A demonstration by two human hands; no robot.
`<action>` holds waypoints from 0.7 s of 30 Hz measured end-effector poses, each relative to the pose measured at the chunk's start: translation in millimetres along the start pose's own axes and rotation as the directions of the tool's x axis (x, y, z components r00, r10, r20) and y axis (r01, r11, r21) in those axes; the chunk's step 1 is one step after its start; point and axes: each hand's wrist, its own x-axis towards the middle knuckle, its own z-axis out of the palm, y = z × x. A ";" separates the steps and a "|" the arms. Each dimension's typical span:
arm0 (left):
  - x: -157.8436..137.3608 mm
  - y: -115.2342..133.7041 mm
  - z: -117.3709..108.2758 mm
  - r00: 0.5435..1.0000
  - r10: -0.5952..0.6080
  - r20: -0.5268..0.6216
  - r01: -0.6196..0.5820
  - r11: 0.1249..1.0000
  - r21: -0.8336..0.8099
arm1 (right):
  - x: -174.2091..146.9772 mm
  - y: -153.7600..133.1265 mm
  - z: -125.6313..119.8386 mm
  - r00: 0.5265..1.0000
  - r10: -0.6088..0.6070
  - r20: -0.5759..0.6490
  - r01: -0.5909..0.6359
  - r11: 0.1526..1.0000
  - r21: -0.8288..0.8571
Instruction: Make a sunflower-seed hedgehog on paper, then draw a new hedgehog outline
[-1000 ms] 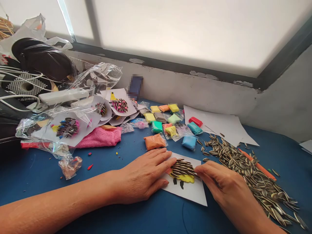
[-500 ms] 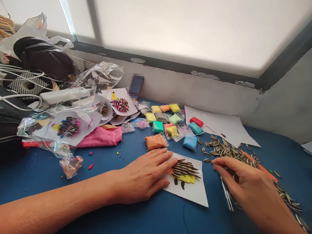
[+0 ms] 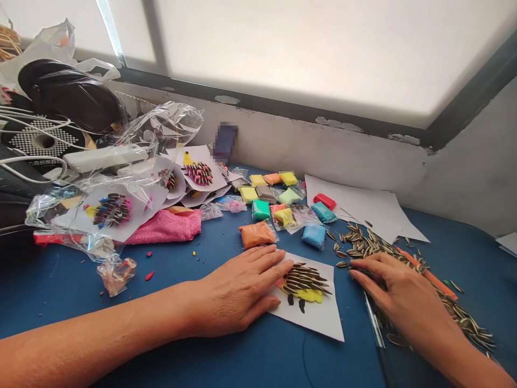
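Observation:
My left hand [image 3: 242, 291] lies flat with fingers outstretched on the left side of a white paper card [image 3: 327, 323], pressing it to the table. On the card is a hedgehog picture: a yellow clay body [image 3: 311, 295] with rows of striped sunflower seeds [image 3: 305, 278] as spines and two small black feet below. Its left end is under my fingers. My right hand [image 3: 404, 291] is at the near-left edge of a loose pile of sunflower seeds [image 3: 365, 242]. Thumb and index finger come close together around a dark seed, partly hidden by the fingers.
Wrapped clay packets, such as an orange one [image 3: 257, 234] and a blue one [image 3: 314, 236], lie behind the card. White paper sheets [image 3: 363, 205] rest against the wall. A slim clear-and-dark tool [image 3: 375, 320] is under my right hand. Finished hedgehog cards [image 3: 197, 171] and a pink cloth [image 3: 165, 226] are left.
My right hand has shifted slightly left and lower over the seeds, its thumb and index finger a little further apart. My left hand and the card stay in place.

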 end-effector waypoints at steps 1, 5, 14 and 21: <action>0.0 0.2 0.0 1.000 -0.002 -0.002 0.002 1.000 0.003 | 0.4 -1.4 0.4 1.000 0.007 0.010 -0.007 1.000 -0.002; 0.4 1.1 0.1 1.000 -0.001 -0.013 0.001 1.000 0.005 | 1.4 -7.5 2.5 0.999 0.039 0.032 -0.039 0.999 -0.022; 0.7 1.4 -0.4 1.000 -0.013 -0.004 0.013 1.000 0.006 | 4.1 -17.4 5.3 1.000 0.001 0.012 -0.001 0.999 -0.042; -0.2 2.3 1.0 1.000 -0.016 0.001 0.016 1.000 0.023 | 3.6 -15.4 7.8 0.997 -0.053 -0.052 0.050 0.997 -0.058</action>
